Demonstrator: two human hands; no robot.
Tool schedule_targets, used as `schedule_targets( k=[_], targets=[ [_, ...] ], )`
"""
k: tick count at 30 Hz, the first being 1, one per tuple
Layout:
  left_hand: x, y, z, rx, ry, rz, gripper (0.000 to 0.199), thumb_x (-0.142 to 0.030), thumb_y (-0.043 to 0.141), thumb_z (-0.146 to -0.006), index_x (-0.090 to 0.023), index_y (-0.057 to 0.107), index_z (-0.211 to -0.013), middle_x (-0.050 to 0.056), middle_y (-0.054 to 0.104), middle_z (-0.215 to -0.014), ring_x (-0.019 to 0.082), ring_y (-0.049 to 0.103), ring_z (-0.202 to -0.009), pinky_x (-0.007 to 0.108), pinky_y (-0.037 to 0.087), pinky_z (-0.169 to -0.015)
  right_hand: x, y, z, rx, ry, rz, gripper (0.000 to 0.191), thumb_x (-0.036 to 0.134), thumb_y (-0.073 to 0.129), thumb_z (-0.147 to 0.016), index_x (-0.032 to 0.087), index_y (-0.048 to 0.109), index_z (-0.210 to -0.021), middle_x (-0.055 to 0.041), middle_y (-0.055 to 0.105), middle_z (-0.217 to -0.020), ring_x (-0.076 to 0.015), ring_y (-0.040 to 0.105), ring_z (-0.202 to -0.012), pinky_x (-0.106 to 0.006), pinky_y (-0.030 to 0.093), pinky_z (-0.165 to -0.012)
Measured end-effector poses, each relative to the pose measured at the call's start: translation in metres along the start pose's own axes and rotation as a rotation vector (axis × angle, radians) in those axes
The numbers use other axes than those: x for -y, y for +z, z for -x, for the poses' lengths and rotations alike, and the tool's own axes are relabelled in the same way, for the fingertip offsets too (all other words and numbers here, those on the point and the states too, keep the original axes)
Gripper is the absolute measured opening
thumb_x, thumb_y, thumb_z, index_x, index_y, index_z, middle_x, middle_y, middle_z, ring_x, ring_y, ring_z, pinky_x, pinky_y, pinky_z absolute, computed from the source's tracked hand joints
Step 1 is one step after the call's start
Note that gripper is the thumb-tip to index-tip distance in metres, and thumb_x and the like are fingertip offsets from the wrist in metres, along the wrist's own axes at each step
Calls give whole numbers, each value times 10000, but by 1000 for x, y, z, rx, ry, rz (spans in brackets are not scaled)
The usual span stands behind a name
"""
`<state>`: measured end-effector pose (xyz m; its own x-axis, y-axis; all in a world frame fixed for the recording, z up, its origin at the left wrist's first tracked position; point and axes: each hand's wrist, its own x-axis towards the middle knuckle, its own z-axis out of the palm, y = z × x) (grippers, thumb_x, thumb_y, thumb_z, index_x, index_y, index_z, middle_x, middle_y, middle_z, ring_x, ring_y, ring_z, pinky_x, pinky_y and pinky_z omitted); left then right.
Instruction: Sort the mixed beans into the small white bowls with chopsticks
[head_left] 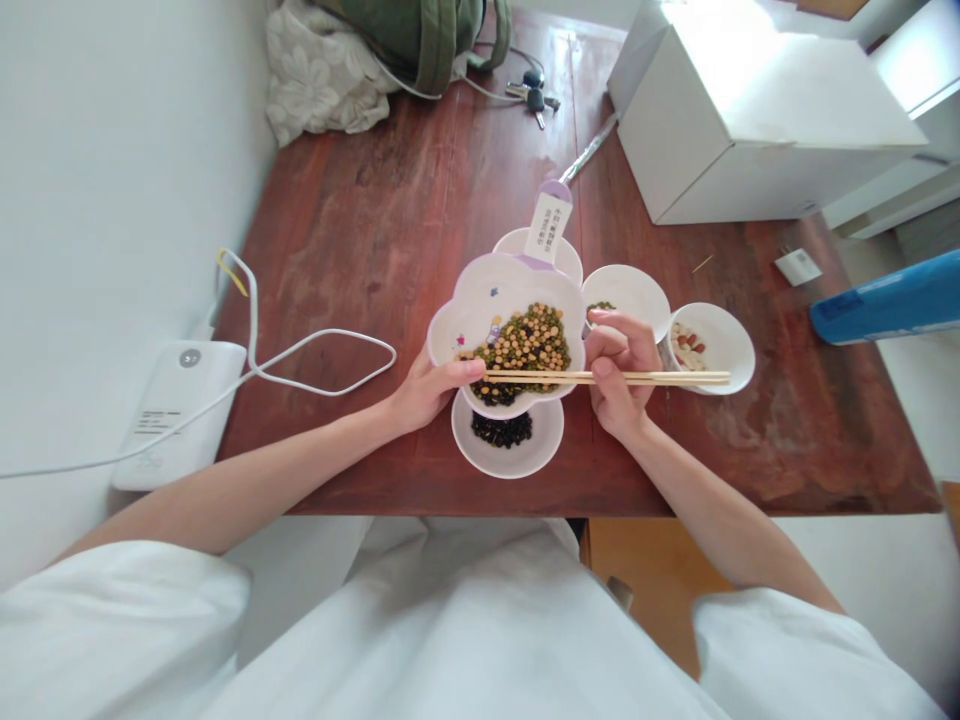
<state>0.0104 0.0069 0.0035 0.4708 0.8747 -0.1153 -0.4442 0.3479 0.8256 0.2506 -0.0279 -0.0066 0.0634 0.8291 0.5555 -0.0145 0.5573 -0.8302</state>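
Observation:
My left hand (429, 392) grips the left edge of a white flower-shaped bowl (466, 300), its thumb over the rim. Yellow, green and black beans (532, 340) lie mixed inside, heaped toward the lower right. A pair of wooden chopsticks (675, 379) is held in my right hand (621, 370) at the bowl's right edge. They lie level across the bowl, thin ends by my left thumb. Below and partly covered is a round bowl (551, 440) with black beans (502, 430). Behind are a partly hidden bowl (514, 240) and one (634, 295) with some green beans.
A white bowl (739, 350) with pale and reddish pieces stands right of my right hand. Farther off are a white box (735, 130), keys (535, 98) and a green bag (405, 35). A white cable (330, 332) and power bank (187, 400) lie left; a blue cylinder (892, 300) is right.

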Motion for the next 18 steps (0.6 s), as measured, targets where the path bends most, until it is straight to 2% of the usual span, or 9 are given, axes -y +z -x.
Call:
schedule_targets(
  k=[5,12,18],
  targets=[
    [-1,-1,2,-3,-21,-18,893,-482,950,-732,-191,685,-1534,134,884,-1239,459,707,-1430,593,562,-1255,-1,1,1,21,0,-34,451,385,728,-1038,369,659,-1484,63,622,-662,-128,547,-466,-235,452,-417],
    [5,-7,3,-33,-30,-15,923,-483,951,-716,-217,666,-1553,140,844,-1368,465,700,-1439,585,573,-1247,0,2,1,13,23,-46,472,415,752,-1025,352,647,-1481,71,568,-640,-125,499,-455,-239,458,-412],
    [1,-4,5,-43,-28,-31,880,-468,942,-737,-213,680,-1537,136,859,-1324,468,711,-1423,608,571,-1247,3,4,2,20,33,-45,477,399,732,-1038,360,628,-1502,74,549,-644,-128,484,-453,-245,448,-405]
  ],
)
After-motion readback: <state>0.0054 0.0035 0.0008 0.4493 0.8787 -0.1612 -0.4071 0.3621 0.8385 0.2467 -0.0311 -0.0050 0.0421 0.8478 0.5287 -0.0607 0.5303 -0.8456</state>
